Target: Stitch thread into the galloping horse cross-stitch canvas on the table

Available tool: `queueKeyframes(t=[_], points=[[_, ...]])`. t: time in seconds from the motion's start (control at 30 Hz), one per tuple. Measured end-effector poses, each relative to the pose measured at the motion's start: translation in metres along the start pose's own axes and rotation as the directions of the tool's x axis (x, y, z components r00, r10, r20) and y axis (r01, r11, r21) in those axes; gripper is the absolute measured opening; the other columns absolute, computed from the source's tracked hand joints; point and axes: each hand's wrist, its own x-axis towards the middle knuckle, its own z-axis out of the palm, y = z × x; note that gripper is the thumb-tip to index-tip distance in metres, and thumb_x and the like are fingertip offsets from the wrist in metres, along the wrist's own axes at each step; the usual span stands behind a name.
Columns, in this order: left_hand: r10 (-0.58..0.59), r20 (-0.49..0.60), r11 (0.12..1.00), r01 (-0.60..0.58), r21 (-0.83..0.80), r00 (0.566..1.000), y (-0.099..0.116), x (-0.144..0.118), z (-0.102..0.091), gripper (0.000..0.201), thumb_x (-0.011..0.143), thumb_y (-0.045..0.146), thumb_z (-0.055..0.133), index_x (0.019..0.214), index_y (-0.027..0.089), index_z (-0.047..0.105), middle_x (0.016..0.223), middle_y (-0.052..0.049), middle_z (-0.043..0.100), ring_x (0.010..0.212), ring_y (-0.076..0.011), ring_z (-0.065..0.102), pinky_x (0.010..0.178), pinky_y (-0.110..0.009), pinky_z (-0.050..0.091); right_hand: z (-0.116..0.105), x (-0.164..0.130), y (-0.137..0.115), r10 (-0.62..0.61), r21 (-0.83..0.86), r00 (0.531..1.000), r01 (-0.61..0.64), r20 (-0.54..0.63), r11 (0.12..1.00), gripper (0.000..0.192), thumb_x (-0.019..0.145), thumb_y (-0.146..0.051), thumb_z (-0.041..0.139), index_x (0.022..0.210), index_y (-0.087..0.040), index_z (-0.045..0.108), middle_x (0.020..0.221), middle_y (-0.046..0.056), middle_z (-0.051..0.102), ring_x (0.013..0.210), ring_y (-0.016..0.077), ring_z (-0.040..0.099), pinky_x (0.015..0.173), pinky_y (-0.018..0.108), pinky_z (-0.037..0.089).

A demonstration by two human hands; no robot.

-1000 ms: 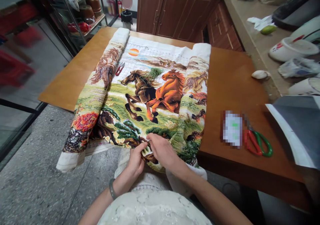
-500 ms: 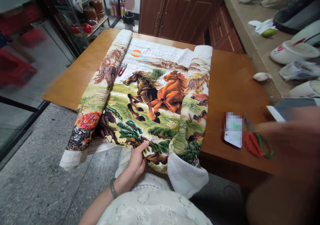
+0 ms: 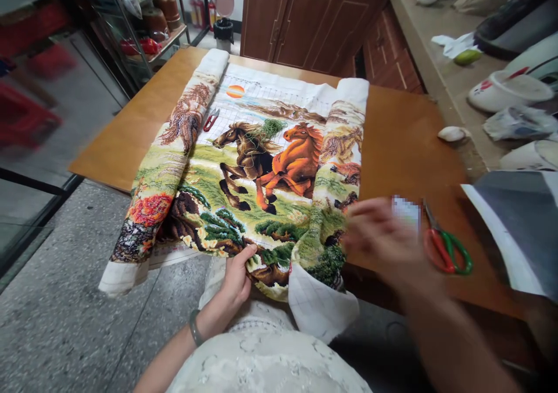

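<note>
From the head camera, an embroidered cloth (image 3: 261, 166) with two running horses lies on the wooden desk (image 3: 401, 137), its long axis running away from the person, both side edges rolled inward and its near end hanging over the desk edge. The left hand (image 3: 238, 279) pinches that near edge. The right hand (image 3: 383, 239) is blurred above the desk beside the scissors (image 3: 447, 247); whether it grips anything cannot be told. Small red snips (image 3: 210, 120) rest on the cloth.
</note>
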Motion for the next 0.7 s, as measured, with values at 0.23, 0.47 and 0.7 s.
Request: queueKeyframes(t=[0.23, 0.47, 0.7], points=[[0.011, -0.011, 1.000, -0.011, 0.025, 1.000, 0.000, 0.001, -0.001, 0.020, 0.057, 0.021, 0.077, 0.073, 0.015, 0.069, 0.074, -0.003, 0.070, 0.071, -0.0175, 0.062, 0.077, -0.030, 0.047, 0.098, 0.002, 0.013, -0.163, -0.184, 0.931, 0.232, 0.326, 0.955, 0.025, 0.091, -0.016, 0.047, 0.093, -0.019, 0.072, 0.086, 0.004, 0.073, 0.076, 0.0155, 0.065, 0.069, 0.024, 0.043], [0.007, -0.023, 1.000, -0.007, -0.024, 1.000, 0.000, 0.000, 0.001, 0.029, 0.053, 0.020, 0.079, 0.079, 0.014, 0.070, 0.080, -0.003, 0.072, 0.073, -0.0162, 0.062, 0.078, -0.030, 0.050, 0.092, 0.008, 0.016, -0.086, -0.212, 0.953, 0.152, 0.290, 0.965, 0.026, 0.088, -0.016, 0.049, 0.093, -0.019, 0.074, 0.087, 0.004, 0.074, 0.072, 0.0151, 0.066, 0.066, 0.022, 0.044], [0.005, -0.019, 1.000, -0.005, -0.001, 1.000, 0.001, 0.000, 0.001, 0.024, 0.055, 0.021, 0.078, 0.077, 0.016, 0.069, 0.077, -0.002, 0.071, 0.073, -0.0167, 0.062, 0.081, -0.030, 0.051, 0.094, 0.008, 0.017, -0.098, -0.198, 0.952, 0.160, 0.289, 0.967, 0.026, 0.087, -0.015, 0.050, 0.094, -0.020, 0.075, 0.087, 0.004, 0.075, 0.073, 0.0150, 0.067, 0.067, 0.022, 0.044]])
